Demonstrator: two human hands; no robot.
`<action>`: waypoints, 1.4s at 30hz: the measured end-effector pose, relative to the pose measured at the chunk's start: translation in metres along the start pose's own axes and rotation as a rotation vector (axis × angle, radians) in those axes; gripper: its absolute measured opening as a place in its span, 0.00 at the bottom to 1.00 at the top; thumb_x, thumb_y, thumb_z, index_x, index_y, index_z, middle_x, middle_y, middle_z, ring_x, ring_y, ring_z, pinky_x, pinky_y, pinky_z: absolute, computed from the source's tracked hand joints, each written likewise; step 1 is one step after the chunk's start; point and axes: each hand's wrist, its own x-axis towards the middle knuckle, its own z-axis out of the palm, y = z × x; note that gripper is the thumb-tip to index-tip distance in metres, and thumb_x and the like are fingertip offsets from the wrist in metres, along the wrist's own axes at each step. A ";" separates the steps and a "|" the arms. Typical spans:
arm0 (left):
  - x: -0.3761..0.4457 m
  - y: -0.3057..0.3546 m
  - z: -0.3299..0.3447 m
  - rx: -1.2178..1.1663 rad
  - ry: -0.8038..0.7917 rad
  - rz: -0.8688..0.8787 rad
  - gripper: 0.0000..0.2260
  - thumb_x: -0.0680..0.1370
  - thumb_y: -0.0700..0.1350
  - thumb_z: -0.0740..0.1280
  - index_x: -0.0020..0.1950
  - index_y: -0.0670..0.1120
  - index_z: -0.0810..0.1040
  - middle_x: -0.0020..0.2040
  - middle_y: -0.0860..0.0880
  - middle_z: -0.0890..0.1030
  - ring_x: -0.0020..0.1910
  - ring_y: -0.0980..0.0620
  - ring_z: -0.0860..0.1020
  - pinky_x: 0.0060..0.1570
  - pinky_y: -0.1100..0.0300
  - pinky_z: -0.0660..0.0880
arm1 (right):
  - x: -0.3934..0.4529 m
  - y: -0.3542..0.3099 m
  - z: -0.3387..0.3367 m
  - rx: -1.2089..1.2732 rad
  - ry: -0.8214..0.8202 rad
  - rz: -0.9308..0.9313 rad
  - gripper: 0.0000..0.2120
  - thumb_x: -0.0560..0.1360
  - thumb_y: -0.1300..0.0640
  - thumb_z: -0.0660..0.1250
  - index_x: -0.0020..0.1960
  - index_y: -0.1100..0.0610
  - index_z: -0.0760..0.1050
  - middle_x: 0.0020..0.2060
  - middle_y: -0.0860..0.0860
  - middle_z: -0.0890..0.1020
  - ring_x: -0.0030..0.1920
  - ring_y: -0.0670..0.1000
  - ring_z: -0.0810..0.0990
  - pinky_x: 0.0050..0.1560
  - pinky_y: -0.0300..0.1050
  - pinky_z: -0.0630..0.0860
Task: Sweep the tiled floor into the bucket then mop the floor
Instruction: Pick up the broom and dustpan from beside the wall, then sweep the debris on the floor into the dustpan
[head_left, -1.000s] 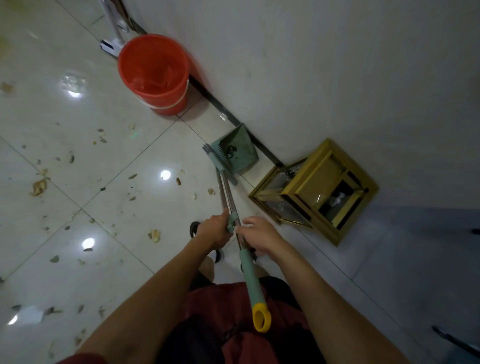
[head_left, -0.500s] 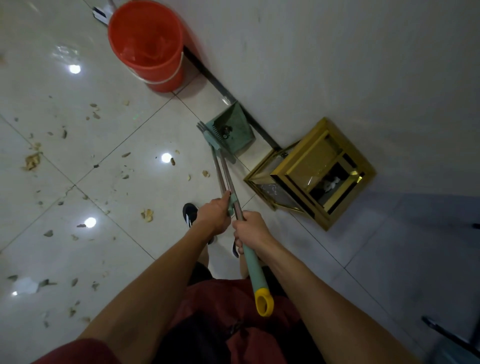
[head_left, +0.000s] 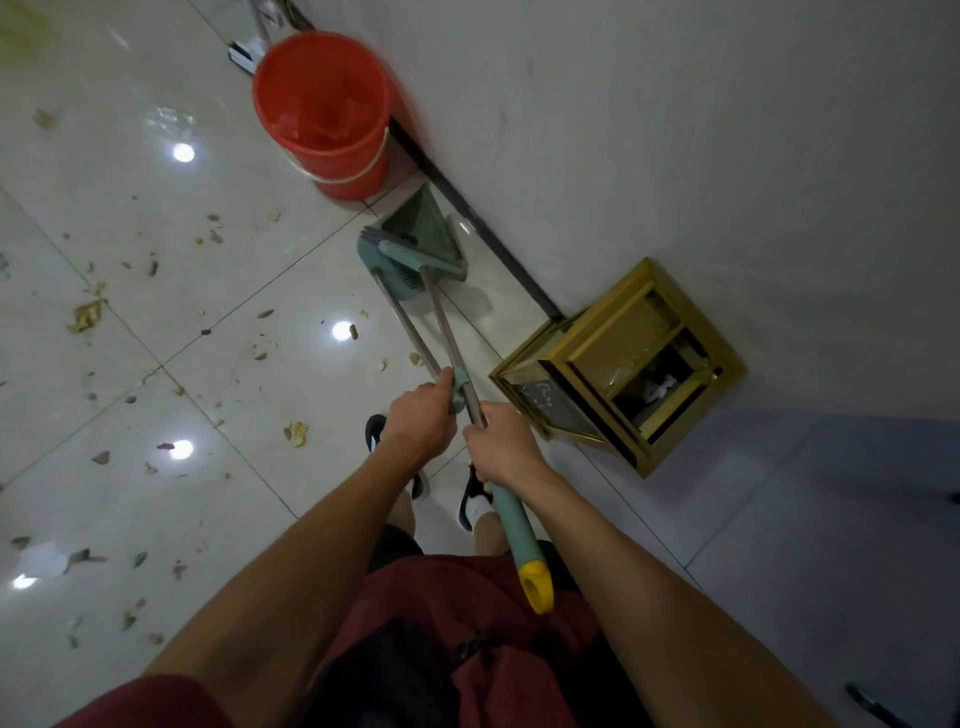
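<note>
My left hand (head_left: 422, 423) grips the metal handle of the green dustpan (head_left: 422, 231), which stands by the wall. My right hand (head_left: 503, 441) grips the broom handle (head_left: 511, 525), a green shaft with a yellow end loop. The green broom head (head_left: 395, 265) lies against the dustpan's mouth. A green clip joins the two handles just above my hands. The red bucket (head_left: 322, 109) stands against the wall beyond the dustpan. Dry leaf scraps (head_left: 85, 316) are scattered over the glossy tiled floor (head_left: 156, 291) to the left.
A gold-framed glass box (head_left: 623, 364) sits on the floor by the wall, right of my hands. A mop base (head_left: 244, 52) leans behind the bucket. The white wall (head_left: 675, 130) runs along the right. My feet in dark shoes are below my hands.
The view has shifted, so the bucket and dustpan sit lower in frame. The two handles have spread apart at the bottom, and the broom head has swung across the dustpan's mouth.
</note>
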 end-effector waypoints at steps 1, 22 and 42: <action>-0.002 -0.001 -0.004 0.007 0.009 -0.008 0.26 0.80 0.46 0.64 0.76 0.46 0.59 0.52 0.41 0.80 0.43 0.41 0.80 0.40 0.49 0.77 | 0.000 -0.003 0.002 -0.012 0.001 -0.016 0.06 0.73 0.56 0.59 0.44 0.52 0.75 0.38 0.53 0.80 0.39 0.59 0.83 0.42 0.58 0.83; -0.094 -0.070 -0.024 -0.091 0.295 -0.383 0.18 0.79 0.44 0.62 0.69 0.52 0.75 0.40 0.46 0.82 0.34 0.45 0.79 0.38 0.51 0.81 | 0.018 0.002 -0.011 -0.267 0.018 -0.230 0.09 0.77 0.60 0.60 0.55 0.58 0.75 0.50 0.56 0.81 0.46 0.58 0.81 0.45 0.58 0.84; -0.181 -0.079 -0.004 -0.344 0.390 -0.591 0.16 0.79 0.49 0.69 0.67 0.54 0.79 0.39 0.50 0.80 0.34 0.53 0.77 0.34 0.60 0.75 | 0.033 0.022 0.000 -0.125 -0.093 -0.021 0.11 0.77 0.66 0.60 0.59 0.65 0.71 0.51 0.63 0.81 0.33 0.56 0.81 0.27 0.44 0.77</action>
